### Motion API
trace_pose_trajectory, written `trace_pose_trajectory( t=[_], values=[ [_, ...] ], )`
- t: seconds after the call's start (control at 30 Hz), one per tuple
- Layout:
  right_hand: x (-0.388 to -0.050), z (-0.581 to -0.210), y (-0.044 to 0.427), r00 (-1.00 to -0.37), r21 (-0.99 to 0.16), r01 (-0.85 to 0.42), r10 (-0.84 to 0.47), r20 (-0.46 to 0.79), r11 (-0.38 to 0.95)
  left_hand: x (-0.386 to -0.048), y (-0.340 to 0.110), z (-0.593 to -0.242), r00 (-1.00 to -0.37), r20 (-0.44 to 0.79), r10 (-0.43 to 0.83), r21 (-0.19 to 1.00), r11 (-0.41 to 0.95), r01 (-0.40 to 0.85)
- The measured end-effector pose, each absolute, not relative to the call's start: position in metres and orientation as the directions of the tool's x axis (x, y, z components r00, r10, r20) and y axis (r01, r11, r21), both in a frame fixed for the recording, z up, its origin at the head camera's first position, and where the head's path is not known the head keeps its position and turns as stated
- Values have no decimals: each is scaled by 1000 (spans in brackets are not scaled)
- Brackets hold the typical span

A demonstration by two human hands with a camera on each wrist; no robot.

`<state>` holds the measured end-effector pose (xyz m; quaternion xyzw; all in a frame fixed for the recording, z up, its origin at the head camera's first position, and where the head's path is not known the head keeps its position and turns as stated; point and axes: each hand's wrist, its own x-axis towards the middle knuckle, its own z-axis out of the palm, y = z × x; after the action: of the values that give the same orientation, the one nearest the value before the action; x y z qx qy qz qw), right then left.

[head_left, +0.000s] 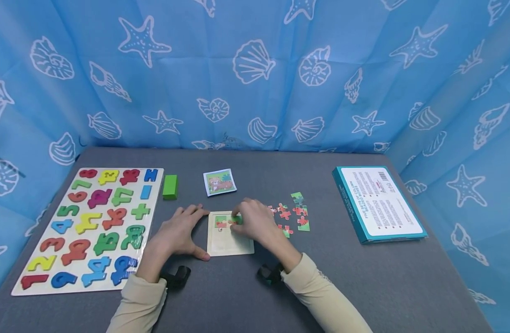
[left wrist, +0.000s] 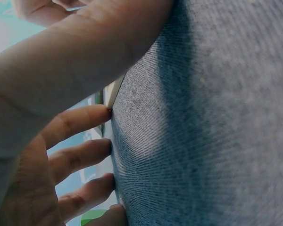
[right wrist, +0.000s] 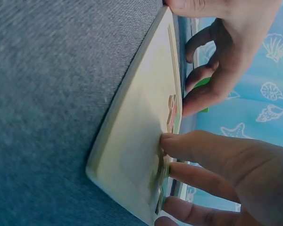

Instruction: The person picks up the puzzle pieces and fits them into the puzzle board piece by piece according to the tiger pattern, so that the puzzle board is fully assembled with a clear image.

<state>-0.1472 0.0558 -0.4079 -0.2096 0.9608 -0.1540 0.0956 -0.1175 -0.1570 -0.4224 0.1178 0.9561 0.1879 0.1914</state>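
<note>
A small square wooden puzzle tray [head_left: 231, 246] lies on the table before me, with joined jigsaw pieces [head_left: 221, 222] in its upper left. My left hand [head_left: 177, 233] is spread along its left side, thumb by the lower corner and index finger by the upper one; the left wrist view shows those fingers [left wrist: 80, 160] fairly straight. My right hand [head_left: 256, 222] reaches over the tray's upper right. In the right wrist view its thumb and fingers [right wrist: 193, 143] pinch a jigsaw piece [right wrist: 162, 181], partly hidden, low against the tray. Loose jigsaw pieces [head_left: 303, 224] lie right of the tray.
A picture card [head_left: 219, 182] lies behind the tray, with a green block [head_left: 170, 187] to its left. A number board [head_left: 88, 226] fills the table's left side. At the right lies a teal and white box [head_left: 379, 203]. A blue shell-patterned curtain [head_left: 255, 106] hangs behind.
</note>
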Motion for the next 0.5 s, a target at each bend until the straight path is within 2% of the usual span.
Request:
trace_pose_trajectory(
  t=[0.2,0.5],
  values=[
    [-148,-408,54,-884,-379,-355,-439,-163,855,-117,-158,-423,-898,-323,300,409,899,153],
    [-147,-411,48,-885,-376,-376,-449,-125,847,-118,-158,-423,-898,-326,296,401,903,152]
  ],
)
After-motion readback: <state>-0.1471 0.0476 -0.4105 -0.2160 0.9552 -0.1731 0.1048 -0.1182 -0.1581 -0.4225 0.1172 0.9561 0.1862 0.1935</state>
